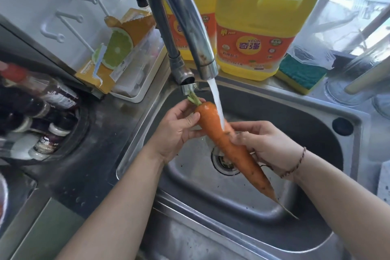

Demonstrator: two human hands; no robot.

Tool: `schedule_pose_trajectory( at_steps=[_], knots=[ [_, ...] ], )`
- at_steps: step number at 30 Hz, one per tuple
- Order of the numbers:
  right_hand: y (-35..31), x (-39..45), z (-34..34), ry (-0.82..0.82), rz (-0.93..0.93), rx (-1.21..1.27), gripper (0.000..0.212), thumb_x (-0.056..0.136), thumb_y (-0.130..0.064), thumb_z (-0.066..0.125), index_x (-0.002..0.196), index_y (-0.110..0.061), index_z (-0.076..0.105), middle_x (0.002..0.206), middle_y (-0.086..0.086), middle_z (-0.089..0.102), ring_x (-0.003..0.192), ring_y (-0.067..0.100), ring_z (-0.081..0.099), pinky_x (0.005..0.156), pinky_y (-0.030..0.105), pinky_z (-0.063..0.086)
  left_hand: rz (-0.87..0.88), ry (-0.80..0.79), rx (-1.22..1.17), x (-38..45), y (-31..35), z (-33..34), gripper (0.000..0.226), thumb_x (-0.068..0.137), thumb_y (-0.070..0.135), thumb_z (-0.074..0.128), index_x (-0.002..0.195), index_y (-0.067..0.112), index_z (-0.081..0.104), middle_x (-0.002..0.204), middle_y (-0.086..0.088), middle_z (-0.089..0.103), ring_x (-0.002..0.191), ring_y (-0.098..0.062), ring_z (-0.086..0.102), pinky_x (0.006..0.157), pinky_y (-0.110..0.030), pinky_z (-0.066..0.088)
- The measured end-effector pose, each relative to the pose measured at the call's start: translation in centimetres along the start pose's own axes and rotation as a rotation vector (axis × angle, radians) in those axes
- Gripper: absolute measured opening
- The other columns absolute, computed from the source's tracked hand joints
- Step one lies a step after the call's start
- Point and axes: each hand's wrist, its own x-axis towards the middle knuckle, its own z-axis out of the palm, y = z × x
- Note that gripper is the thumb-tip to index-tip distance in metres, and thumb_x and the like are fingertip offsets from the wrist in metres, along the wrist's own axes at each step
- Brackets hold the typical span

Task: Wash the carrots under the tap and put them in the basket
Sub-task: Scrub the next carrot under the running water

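A long orange carrot [230, 145] with a short green stalk lies slantwise over the steel sink [316, 116], its thick end up under the running tap [185, 17]. Water [217, 103] falls onto its upper part. My left hand [179, 129] grips the thick end near the stalk. My right hand [266, 145] holds the carrot's middle, fingers curled round it. The thin tip points down to the right. No basket is in view.
Two yellow detergent jugs [257, 27] and a green-and-yellow sponge [301, 72] stand behind the sink. An orange carton [114, 50] leans in a white tray at the left. Dark sauce bottles [35, 107] crowd the left counter. The drain [224, 162] lies under the carrot.
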Motion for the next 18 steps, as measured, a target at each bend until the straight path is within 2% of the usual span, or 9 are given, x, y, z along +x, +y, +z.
schedule_pose_trajectory(
  at_steps=[3, 6, 14, 18],
  knots=[
    [0.1, 0.1, 0.3, 0.103, -0.024, -0.078, 0.033, 0.088, -0.007, 0.062, 0.116, -0.023, 0.071, 0.092, 0.015, 0.076, 0.086, 0.037, 0.073, 0.077, 0.045, 0.060, 0.009, -0.025, 0.000, 0.0, 0.1, -0.2, 0.035, 0.086, 0.006, 0.057, 0.121, 0.009, 0.061, 0.117, -0.009, 0.065, 0.104, -0.025, 0.066, 0.080, -0.043, 0.058],
    [0.4, 0.6, 0.8, 0.166, 0.001, -0.091, 0.030, 0.080, -0.020, 0.067, 0.109, -0.028, 0.072, 0.087, 0.012, 0.077, 0.081, 0.033, 0.075, 0.081, 0.052, 0.059, 0.022, -0.037, 0.022, -0.2, -0.1, -0.2, 0.037, 0.085, 0.005, 0.058, 0.121, 0.008, 0.060, 0.117, -0.012, 0.062, 0.104, -0.025, 0.065, 0.081, -0.042, 0.058],
    [1.1, 0.9, 1.7, 0.238, 0.023, -0.145, 0.029, 0.083, -0.025, 0.067, 0.113, -0.029, 0.069, 0.080, 0.006, 0.077, 0.073, 0.025, 0.075, 0.074, 0.043, 0.062, 0.030, 0.033, 0.102, -0.3, -1.1, 0.0, 0.037, 0.085, 0.009, 0.058, 0.122, 0.011, 0.059, 0.118, -0.012, 0.061, 0.107, -0.026, 0.063, 0.085, -0.043, 0.059],
    [0.4, 1.0, 1.4, 0.218, -0.005, -0.240, 0.024, 0.087, -0.022, 0.064, 0.109, -0.029, 0.073, 0.081, 0.004, 0.077, 0.075, 0.025, 0.075, 0.075, 0.045, 0.062, 0.046, 0.052, 0.109, -0.1, -0.8, 0.2, 0.030, 0.097, -0.003, 0.050, 0.120, 0.012, 0.059, 0.117, -0.012, 0.061, 0.108, -0.028, 0.062, 0.082, -0.040, 0.060]
  ],
)
